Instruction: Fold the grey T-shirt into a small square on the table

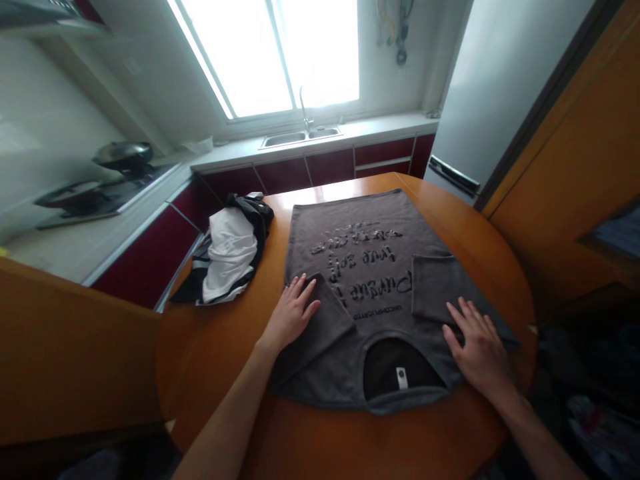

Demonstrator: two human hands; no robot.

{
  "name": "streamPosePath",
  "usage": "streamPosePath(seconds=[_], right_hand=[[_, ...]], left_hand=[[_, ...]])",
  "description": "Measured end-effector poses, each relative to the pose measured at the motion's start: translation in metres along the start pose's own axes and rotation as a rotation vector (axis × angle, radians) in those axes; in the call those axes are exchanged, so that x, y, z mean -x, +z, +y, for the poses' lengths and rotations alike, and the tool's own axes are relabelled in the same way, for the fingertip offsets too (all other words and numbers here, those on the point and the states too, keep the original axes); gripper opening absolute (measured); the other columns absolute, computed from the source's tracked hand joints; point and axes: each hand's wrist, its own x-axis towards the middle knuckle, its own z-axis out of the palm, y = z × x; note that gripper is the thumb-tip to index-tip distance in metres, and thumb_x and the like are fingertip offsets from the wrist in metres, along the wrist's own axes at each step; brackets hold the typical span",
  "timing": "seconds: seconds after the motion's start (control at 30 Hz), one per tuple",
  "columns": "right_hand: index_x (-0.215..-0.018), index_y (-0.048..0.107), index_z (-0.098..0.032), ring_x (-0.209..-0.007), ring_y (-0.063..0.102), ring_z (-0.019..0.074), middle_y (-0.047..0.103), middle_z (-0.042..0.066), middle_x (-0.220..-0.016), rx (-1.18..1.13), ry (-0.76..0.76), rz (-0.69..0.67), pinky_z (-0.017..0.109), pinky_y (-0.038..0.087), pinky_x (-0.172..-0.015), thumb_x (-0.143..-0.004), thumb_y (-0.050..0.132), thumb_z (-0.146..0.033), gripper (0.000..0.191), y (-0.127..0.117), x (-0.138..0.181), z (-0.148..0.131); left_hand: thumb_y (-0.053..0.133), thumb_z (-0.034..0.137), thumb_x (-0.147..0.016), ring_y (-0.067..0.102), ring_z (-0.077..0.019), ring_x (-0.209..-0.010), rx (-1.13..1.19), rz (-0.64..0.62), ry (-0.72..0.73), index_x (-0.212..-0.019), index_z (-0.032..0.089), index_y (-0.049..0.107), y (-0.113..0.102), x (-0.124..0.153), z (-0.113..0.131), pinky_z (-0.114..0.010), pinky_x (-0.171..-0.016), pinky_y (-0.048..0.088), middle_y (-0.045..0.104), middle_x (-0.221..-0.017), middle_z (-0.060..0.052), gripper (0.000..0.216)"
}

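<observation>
A dark grey T-shirt (320, 233) with black lettering lies spread on the round wooden table (320, 443), its neck opening and white label towards me. Both sleeves are folded inward over the shirt's front. My left hand (295, 312) rests open at the edge of the folded left sleeve (325, 320), fingers stretched out. On the other side, my right hand (475, 343) lies open with spread fingers on the folded right sleeve (433, 287). Neither hand grips the cloth.
A heap of black and white clothing (230, 250) lies at the table's left edge. Beyond the table are a counter with a sink (285, 139), a stove with a wok (123, 155), and a fridge (505, 87) at the right.
</observation>
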Motion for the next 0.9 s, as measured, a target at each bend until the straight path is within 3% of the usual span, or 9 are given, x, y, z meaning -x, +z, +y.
streamPosePath(seconds=[0.27,0.4,0.63,0.8,0.9], right_hand=[[-0.146,0.051,-0.018,-0.145,0.041,0.0303,0.045,0.013,-0.157,0.012,0.021,-0.012,0.054,0.036,-0.117,-0.099,0.043,-0.039,0.052,0.001,0.000,-0.001],[-0.146,0.052,-0.018,-0.145,0.041,0.0300,0.044,0.013,-0.157,0.010,0.028,-0.017,0.054,0.034,-0.117,-0.099,0.042,-0.039,0.052,0.003,0.000,-0.001],[-0.144,0.054,-0.016,-0.145,0.040,0.0293,0.045,0.014,-0.156,0.004,0.043,-0.020,0.052,0.033,-0.118,-0.099,0.040,-0.039,0.052,-0.001,-0.001,-0.004],[-0.145,0.053,-0.016,-0.145,0.040,0.0298,0.046,0.014,-0.156,-0.020,0.053,-0.020,0.053,0.032,-0.118,-0.099,0.040,-0.039,0.053,0.001,-0.001,-0.005],[-0.148,0.048,-0.015,-0.145,0.041,0.0301,0.047,0.015,-0.155,-0.085,0.067,0.010,0.054,0.031,-0.119,-0.099,0.041,-0.039,0.055,0.000,-0.002,-0.005]], left_hand=[[0.041,0.050,-0.103,0.024,-0.0317,-0.153,-0.053,-0.017,-0.003,-0.154,0.021,0.043,-0.003,-0.001,0.003,-0.055,-0.122,0.025,0.029,-0.165,-0.014,0.058],[0.041,0.050,-0.104,0.015,-0.0300,-0.156,-0.058,0.038,0.043,-0.159,0.024,0.031,-0.010,-0.001,0.019,-0.055,-0.123,0.022,0.022,-0.168,-0.011,0.062],[0.041,0.056,-0.103,0.012,-0.0307,-0.156,-0.049,-0.116,0.062,-0.160,0.030,0.029,0.001,-0.001,0.028,-0.057,-0.123,0.019,0.016,-0.169,-0.009,0.064],[0.042,0.053,-0.102,0.015,-0.0309,-0.156,0.037,-0.092,0.058,-0.158,0.027,0.035,-0.007,-0.002,0.028,-0.058,-0.123,0.020,0.021,-0.168,-0.010,0.061],[0.047,0.048,-0.101,0.026,-0.0311,-0.153,0.164,-0.035,0.086,-0.153,0.025,0.044,-0.022,-0.001,0.031,-0.056,-0.121,0.028,0.034,-0.163,-0.012,0.057]])
